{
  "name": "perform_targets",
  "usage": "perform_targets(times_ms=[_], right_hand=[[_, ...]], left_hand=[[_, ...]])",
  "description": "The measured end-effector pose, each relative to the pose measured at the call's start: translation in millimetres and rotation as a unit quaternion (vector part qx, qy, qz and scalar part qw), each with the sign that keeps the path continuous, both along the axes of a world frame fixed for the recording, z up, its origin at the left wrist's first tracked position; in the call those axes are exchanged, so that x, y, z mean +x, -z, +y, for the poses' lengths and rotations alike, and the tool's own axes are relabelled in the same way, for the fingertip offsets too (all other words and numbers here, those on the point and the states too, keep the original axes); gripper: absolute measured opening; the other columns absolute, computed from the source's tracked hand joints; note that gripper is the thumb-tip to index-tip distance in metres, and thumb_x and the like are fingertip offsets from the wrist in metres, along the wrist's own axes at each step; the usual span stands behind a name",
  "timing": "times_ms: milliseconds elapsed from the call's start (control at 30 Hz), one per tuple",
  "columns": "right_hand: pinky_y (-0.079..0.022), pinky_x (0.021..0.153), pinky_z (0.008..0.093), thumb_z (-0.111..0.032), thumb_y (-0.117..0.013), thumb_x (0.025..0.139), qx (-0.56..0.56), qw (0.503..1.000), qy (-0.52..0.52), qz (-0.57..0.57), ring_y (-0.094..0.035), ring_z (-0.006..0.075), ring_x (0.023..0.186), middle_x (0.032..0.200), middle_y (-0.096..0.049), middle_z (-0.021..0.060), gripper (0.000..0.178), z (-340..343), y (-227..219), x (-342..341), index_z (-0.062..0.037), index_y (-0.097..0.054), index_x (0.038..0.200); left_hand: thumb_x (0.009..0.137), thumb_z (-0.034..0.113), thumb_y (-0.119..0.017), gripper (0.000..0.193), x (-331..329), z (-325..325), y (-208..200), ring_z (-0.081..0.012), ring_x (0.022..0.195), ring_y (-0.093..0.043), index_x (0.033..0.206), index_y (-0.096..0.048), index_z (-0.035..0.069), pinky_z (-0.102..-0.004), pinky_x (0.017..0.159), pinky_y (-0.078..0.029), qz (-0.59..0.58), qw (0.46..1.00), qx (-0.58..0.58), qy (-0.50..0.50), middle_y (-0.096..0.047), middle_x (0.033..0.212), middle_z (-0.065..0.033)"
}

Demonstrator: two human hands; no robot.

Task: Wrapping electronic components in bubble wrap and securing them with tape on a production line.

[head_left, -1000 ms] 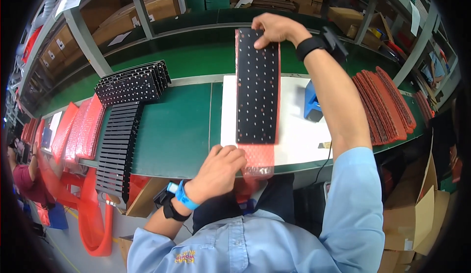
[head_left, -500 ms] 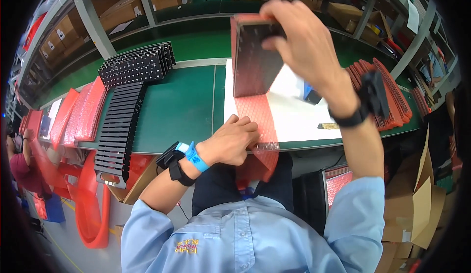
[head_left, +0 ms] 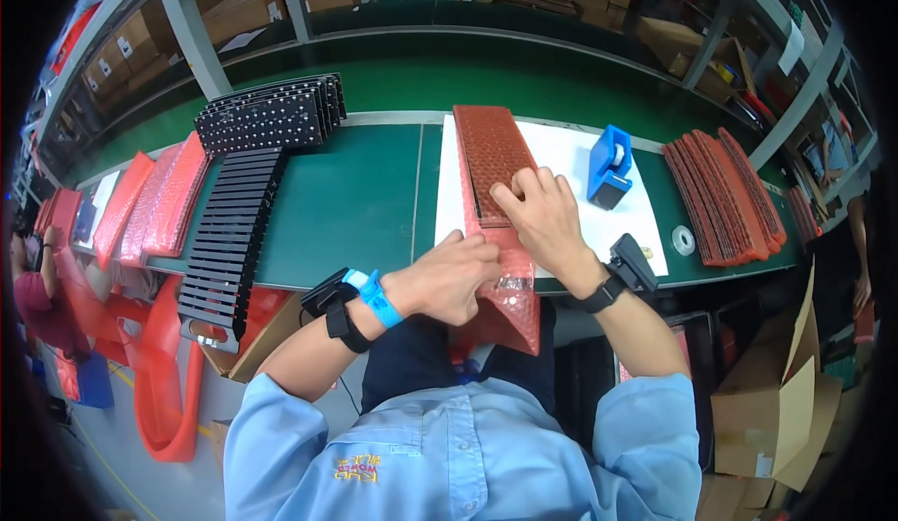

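A flat, dark panel in pinkish-red bubble wrap (head_left: 496,151) lies lengthwise on a white sheet (head_left: 554,144), pointing away from me. A loose end of the bubble wrap (head_left: 513,323) runs from its near end and hangs over the table's front edge. My left hand (head_left: 456,276) is closed on the left side of that loose wrap, near the table edge. Its fingertips are partly hidden. My right hand (head_left: 543,217), fingers curled, grips the wrap at the panel's near right corner. To the right, a blue tape dispenser (head_left: 609,167) stands on the sheet.
Slotted black panels (head_left: 234,231) lie left on the green table (head_left: 360,208), beside a stack of dotted black panels (head_left: 267,119). Pink bubble-wrap bags (head_left: 168,198) are farther left. Wrapped panels (head_left: 716,198) and a tape roll (head_left: 683,239) are right. An open carton (head_left: 772,399) stands below.
The panel was held up on its end by my right hand and now lies flat. My right hand has come down to its near end. My left hand stays on the wrap.
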State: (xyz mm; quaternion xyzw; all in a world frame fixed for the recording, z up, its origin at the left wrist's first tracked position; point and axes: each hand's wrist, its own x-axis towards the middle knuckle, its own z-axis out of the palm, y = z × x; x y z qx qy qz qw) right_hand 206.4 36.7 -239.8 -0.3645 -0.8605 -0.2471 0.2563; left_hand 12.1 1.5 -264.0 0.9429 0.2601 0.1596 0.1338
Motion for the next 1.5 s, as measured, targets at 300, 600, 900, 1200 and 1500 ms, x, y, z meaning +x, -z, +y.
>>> perform_targets(times_ms=[300, 600, 900, 1200, 1500], right_hand=[[-0.038, 0.077, 0.0385, -0.033, -0.078, 0.073, -0.12, 0.992, -0.025, -0.003, -0.05, 0.0262, 0.093, 0.099, -0.049, 0.0068, 0.05, 15.4, 29.2, -2.6, -0.0107, -0.058, 0.114], [-0.042, 0.085, 0.0408, -0.046, -0.083, 0.069, -0.411, 0.9, 0.064, -0.13, -0.058, 0.0317, 0.103, 0.106, -0.059, 0.0128, 0.066, 20.5, -44.1, -30.9, -0.0114, -0.059, 0.12], [-0.045, 0.083, 0.0448, -0.024, -0.071, 0.085, -0.09, 0.976, -0.192, 0.06, -0.061, 0.0273, 0.105, 0.101, -0.065, 0.0101, 0.027, 123.8, -76.2, -335.2, -0.0098, -0.067, 0.108], [-0.044, 0.083, 0.0451, -0.01, -0.062, 0.082, -0.053, 0.985, -0.108, 0.121, -0.065, 0.0272, 0.098, 0.096, -0.069, 0.0101, 0.008, 117.4, -62.8, -424.0, -0.0104, -0.069, 0.084], [-0.052, 0.07, 0.03, -0.008, -0.065, 0.088, -0.254, 0.901, -0.213, 0.279, -0.066, 0.0163, 0.075, 0.084, -0.07, 0.0069, 0.046, 88.7, -151.6, -204.7, -0.0128, -0.06, 0.134]], left_hand=[[0.07, 0.013, -0.066, 0.014, 17.7, -28.5, 30.3, -0.0253, 0.092, -0.054, 0.083, -0.06, 0.009, -0.0357, 0.078, -0.04, -0.102, 0.988, 0.106, -0.046, -0.053, 0.089, -0.0069], [0.077, 0.019, -0.062, 0.008, -14.8, -47.0, 22.7, -0.0215, 0.097, -0.053, 0.081, -0.062, 0.012, -0.035, 0.08, -0.039, 0.042, 0.988, 0.116, 0.089, -0.053, 0.093, -0.0045], [0.087, 0.018, -0.059, 0.019, -68.9, -95.3, 100.5, -0.0294, 0.103, -0.063, 0.101, -0.066, 0.007, -0.0417, 0.082, -0.048, 0.128, 0.969, -0.211, -0.031, -0.064, 0.11, -0.0135], [0.094, 0.02, -0.06, 0.029, -146.3, -113.1, 9.4, -0.0321, 0.103, -0.063, 0.119, -0.056, 0.006, -0.0443, 0.083, -0.049, -0.057, 0.963, -0.245, -0.097, -0.067, 0.105, -0.0138], [0.088, 0.01, -0.065, 0.026, -142.7, -70.7, -38.1, -0.0313, 0.097, -0.065, 0.113, -0.062, 0.004, -0.0399, 0.084, -0.051, -0.25, 0.921, -0.203, -0.221, -0.067, 0.104, -0.0149]])
